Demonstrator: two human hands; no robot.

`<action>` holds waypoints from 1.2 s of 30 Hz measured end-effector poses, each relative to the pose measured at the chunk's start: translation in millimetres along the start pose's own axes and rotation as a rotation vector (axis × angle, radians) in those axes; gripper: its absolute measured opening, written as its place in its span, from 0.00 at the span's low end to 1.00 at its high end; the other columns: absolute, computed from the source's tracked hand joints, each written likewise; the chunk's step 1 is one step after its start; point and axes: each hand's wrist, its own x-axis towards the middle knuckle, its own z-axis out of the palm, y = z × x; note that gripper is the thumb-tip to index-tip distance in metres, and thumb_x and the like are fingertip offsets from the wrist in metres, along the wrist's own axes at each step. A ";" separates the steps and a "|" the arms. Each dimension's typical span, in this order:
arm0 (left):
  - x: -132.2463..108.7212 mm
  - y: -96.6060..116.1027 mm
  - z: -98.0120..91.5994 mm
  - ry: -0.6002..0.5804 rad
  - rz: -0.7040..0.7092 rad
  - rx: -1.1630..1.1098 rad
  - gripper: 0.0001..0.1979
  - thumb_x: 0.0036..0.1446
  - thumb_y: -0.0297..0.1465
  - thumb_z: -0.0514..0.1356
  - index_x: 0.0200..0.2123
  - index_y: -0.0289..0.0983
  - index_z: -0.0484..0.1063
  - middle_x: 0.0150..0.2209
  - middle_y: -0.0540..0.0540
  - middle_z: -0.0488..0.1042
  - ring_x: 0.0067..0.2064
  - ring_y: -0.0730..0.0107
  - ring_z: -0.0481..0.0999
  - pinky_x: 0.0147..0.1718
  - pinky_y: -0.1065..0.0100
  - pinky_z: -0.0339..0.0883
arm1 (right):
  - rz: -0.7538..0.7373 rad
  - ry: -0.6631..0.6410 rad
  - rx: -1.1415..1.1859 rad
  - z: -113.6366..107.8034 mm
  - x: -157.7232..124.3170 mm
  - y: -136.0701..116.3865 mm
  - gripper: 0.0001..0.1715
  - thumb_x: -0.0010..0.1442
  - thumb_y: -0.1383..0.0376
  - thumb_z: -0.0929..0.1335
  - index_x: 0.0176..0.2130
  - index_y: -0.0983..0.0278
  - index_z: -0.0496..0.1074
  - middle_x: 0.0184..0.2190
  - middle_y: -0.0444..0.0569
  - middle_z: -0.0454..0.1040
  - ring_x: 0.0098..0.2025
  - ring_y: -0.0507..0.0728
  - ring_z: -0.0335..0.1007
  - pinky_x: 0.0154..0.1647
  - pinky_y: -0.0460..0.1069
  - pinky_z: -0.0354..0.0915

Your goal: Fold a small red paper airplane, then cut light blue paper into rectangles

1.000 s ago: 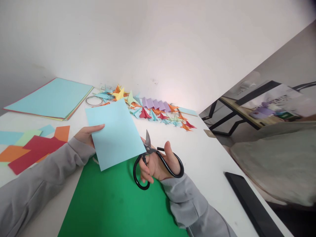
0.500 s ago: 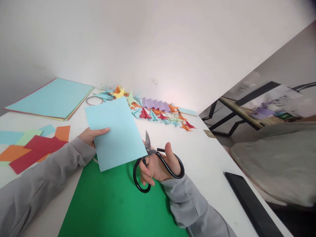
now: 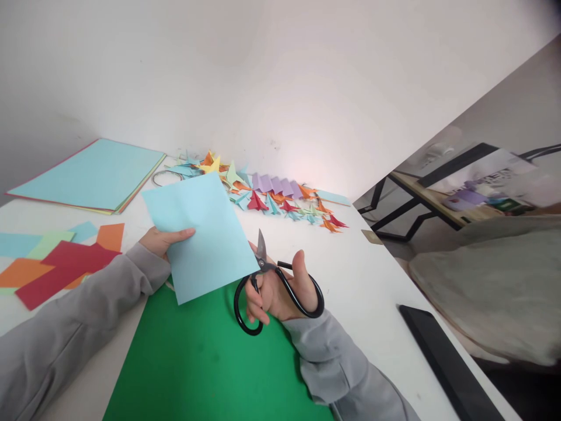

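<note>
A light blue sheet of paper (image 3: 205,240) is pinched at its left edge by my left hand (image 3: 164,241), thumb lying on top. My right hand (image 3: 278,292) has its fingers and thumb in the black loop handles of a pair of scissors (image 3: 262,263). One grey blade points up beside the sheet's right edge; the paper hides part of the other blade, and I cannot tell whether it is cutting. Both hands are over a green mat (image 3: 210,362).
Coloured paper pieces (image 3: 65,257) lie at left, below a stack of large sheets (image 3: 92,175). Folded paper shapes (image 3: 272,199) and a wire ring (image 3: 166,177) sit along the wall. A black flat object (image 3: 447,356) lies near the table's right edge.
The scissors and my right hand have shifted slightly left. The blue sheet's upper left corner has moved a little left, while my left hand stays on its edge.
</note>
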 end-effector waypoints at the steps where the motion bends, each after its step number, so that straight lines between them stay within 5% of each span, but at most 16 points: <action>1: 0.6 0.0 -0.3 0.004 -0.004 -0.002 0.33 0.32 0.20 0.70 0.47 0.38 0.71 0.32 0.44 0.80 0.35 0.52 0.79 0.30 0.59 0.77 | -0.001 0.003 -0.001 -0.1 0.2 0.4 0.52 0.47 0.33 0.40 0.64 0.54 0.29 0.22 0.42 0.70 0.16 0.54 0.62 0.26 0.55 0.60; 19: 7.1 -0.7 -3.6 0.052 0.007 0.036 0.27 0.27 0.24 0.72 0.38 0.36 0.74 0.35 0.42 0.79 0.36 0.53 0.78 0.30 0.60 0.76 | -0.034 0.039 0.036 -0.9 -1.3 -2.7 0.53 0.48 0.34 0.38 0.64 0.57 0.34 0.22 0.42 0.68 0.17 0.53 0.62 0.25 0.53 0.60; 30: -6.5 1.6 2.0 -0.082 -0.049 0.097 0.23 0.25 0.24 0.72 0.32 0.36 0.76 0.34 0.42 0.79 0.35 0.51 0.78 0.30 0.60 0.76 | 0.140 -0.224 0.016 -14.3 -7.9 -5.0 0.50 0.49 0.33 0.42 0.63 0.54 0.34 0.24 0.42 0.71 0.16 0.52 0.60 0.24 0.50 0.56; 36: -5.7 4.3 0.5 -0.074 -0.068 0.102 0.26 0.24 0.24 0.72 0.35 0.36 0.76 0.35 0.39 0.79 0.38 0.47 0.78 0.31 0.59 0.75 | 0.168 -0.211 -0.024 -15.5 -11.7 -11.3 0.51 0.49 0.33 0.41 0.62 0.56 0.37 0.25 0.43 0.71 0.17 0.52 0.61 0.25 0.51 0.57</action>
